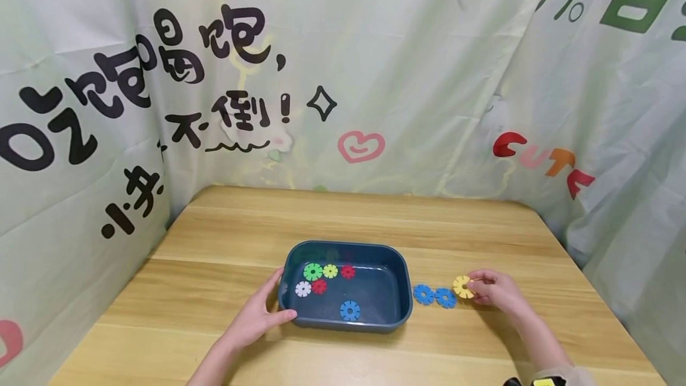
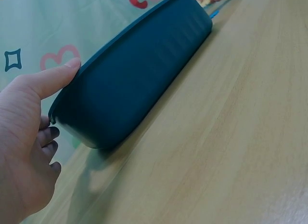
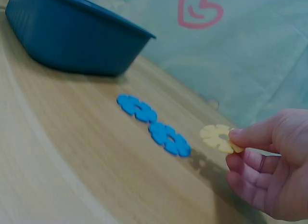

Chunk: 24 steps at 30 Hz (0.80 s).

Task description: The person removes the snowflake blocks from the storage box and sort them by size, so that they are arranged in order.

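Observation:
A dark blue plastic basin (image 1: 348,325) stands on the table with several snowflake-shaped plastic discs inside: green, yellow, red, white and blue. My left hand (image 1: 258,314) grips its left end, the thumb at the near corner of the rim and the fingers along the outer side. To the right of the basin lie two blue snowflake discs (image 1: 423,295) (image 3: 169,138) side by side, touching or nearly so. Just right of them my right hand (image 1: 498,292) pinches a yellow snowflake disc (image 3: 217,137) between thumb and fingers, held a little above the table.
The wooden table (image 1: 343,213) has rounded far corners. A printed cloth (image 1: 407,88) with lettering and a pink heart hangs behind it and along both sides.

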Tool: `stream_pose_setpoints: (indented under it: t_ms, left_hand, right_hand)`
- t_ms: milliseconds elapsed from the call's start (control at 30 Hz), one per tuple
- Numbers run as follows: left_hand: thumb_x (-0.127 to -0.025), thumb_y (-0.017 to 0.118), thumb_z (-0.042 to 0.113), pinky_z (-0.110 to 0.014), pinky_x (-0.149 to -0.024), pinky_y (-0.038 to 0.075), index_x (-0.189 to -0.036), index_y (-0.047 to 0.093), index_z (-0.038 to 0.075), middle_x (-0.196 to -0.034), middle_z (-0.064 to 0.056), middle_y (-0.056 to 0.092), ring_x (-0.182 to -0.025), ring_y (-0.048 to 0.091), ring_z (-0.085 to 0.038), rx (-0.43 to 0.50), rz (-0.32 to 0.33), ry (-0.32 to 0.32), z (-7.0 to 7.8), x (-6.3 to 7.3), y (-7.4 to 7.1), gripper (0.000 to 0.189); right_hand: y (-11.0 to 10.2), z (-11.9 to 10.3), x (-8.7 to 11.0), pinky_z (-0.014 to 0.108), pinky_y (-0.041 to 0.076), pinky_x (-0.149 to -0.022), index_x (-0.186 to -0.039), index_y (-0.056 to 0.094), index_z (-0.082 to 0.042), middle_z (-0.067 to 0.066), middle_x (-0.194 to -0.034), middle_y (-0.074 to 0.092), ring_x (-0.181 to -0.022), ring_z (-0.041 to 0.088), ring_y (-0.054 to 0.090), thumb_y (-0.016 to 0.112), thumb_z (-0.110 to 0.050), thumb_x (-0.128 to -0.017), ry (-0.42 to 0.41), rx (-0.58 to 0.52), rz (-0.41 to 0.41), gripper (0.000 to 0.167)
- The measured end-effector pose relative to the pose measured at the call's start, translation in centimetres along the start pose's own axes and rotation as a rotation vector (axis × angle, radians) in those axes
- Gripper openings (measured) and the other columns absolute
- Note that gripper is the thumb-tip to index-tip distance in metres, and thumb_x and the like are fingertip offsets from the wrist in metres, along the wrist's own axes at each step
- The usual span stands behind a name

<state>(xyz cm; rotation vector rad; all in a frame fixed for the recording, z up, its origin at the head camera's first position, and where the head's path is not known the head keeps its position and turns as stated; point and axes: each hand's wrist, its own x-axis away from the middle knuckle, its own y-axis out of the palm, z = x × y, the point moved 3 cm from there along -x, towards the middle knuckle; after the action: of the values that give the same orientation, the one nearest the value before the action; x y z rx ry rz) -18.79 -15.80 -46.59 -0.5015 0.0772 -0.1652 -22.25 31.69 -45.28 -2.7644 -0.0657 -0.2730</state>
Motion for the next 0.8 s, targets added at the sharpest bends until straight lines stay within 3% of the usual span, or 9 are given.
stream_pose_setpoints:
  t_ms: [200, 633, 800]
  left_hand:
    - [-0.073, 0.078, 0.028, -0.066, -0.102, 0.017, -0.147, 0.026, 0.009, -0.147, -0.024, 0.024, -0.133, 0.021, -0.046, -0.015, 0.001, -0.003, 0.06, -0.01, -0.03, 0.092]
    - [-0.074, 0.078, 0.029, -0.065, -0.102, 0.016, -0.147, 0.026, 0.009, -0.148, -0.023, 0.024, -0.133, 0.020, -0.046, -0.016, -0.001, -0.016, 0.26, 0.01, -0.04, 0.092]
    - [-0.073, 0.078, 0.028, -0.065, -0.102, 0.016, -0.147, 0.027, 0.010, -0.148, -0.023, 0.024, -0.133, 0.020, -0.045, -0.012, 0.002, -0.017, 0.25, 0.01, -0.06, 0.091]
  right_hand:
    - [-0.42, 1.10, 0.17, 0.027, 0.050, -0.059, -0.104, 0.054, 0.013, 0.002, -0.077, 0.058, -0.068, 0.014, 0.054, 0.062, -0.007, -0.085, 0.052, 0.097, 0.019, 0.028]
    - [-0.08, 0.65, 0.25, 0.026, 0.045, -0.053, -0.090, 0.059, 0.009, 0.004, -0.072, 0.057, -0.064, 0.017, 0.052, 0.065, -0.004, -0.082, 0.023, 0.266, 0.052, 0.017]
    - [-0.01, 0.62, 0.28, 0.026, 0.047, -0.054, -0.089, 0.059, 0.010, 0.004, -0.073, 0.059, -0.064, 0.016, 0.054, 0.066, -0.002, -0.081, 0.020, 0.272, 0.058, 0.016]
